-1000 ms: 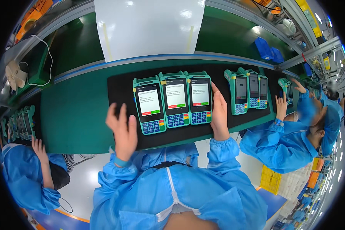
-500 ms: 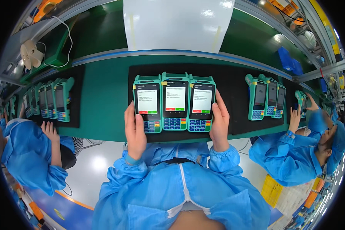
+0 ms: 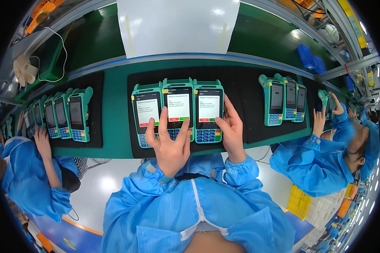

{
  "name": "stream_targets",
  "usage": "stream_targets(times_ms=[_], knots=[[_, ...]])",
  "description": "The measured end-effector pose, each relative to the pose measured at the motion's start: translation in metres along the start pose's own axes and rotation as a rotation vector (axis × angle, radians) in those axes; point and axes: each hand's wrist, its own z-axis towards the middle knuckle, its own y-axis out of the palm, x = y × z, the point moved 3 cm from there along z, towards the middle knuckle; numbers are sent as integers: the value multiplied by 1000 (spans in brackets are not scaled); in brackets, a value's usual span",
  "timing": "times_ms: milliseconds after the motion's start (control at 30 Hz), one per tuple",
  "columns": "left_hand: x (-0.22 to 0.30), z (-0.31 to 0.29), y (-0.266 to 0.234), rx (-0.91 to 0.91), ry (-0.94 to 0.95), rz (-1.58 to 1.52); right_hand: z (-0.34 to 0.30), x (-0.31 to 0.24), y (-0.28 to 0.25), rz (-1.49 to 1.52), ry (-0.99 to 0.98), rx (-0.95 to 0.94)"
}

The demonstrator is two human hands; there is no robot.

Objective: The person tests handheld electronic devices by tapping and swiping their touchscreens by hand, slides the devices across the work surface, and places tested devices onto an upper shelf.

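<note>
Three teal card payment terminals stand side by side before me: the left terminal (image 3: 147, 109), the middle terminal (image 3: 178, 103) and the right terminal (image 3: 208, 105). Each lit screen shows dark text on white above a red and a green button. My left hand (image 3: 172, 147) reaches across the left and middle terminals with its fingers spread, fingertips at the buttons low on both screens, and hides part of their keypads. Along the right terminal's right edge lie the stretched fingers of my right hand (image 3: 231, 133); its thumb is over the green button on that screen.
Under the terminals is a black mat (image 3: 251, 92) on a green bench (image 3: 116, 105). Several more terminals (image 3: 77, 116) stand left, beside a co-worker's hand (image 3: 42, 141). Another group (image 3: 274, 101) is at the right, near another person's hands (image 3: 318, 120). A white sheet (image 3: 177, 25) stands behind.
My left hand has left the left terminal's side and moved right over the left and middle screens. My right thumb has come onto the right screen. The view has shifted slightly.
</note>
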Motion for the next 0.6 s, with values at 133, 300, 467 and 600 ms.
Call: stream_targets(times_ms=[133, 300, 467, 600], knots=[[-3, -1, 7, -19, 0, 38, 1, -7, 5, 15, 41, 3], [-17, -9, -12, 16, -33, 102, 0, 1, -4, -14, 29, -6], [-45, -19, -25, 38, -156, 176, -1, -2, -6, -47, 31, -3], [-48, -21, -25, -11, -114, 163, -3, 4, -13, -53, -8, 64]])
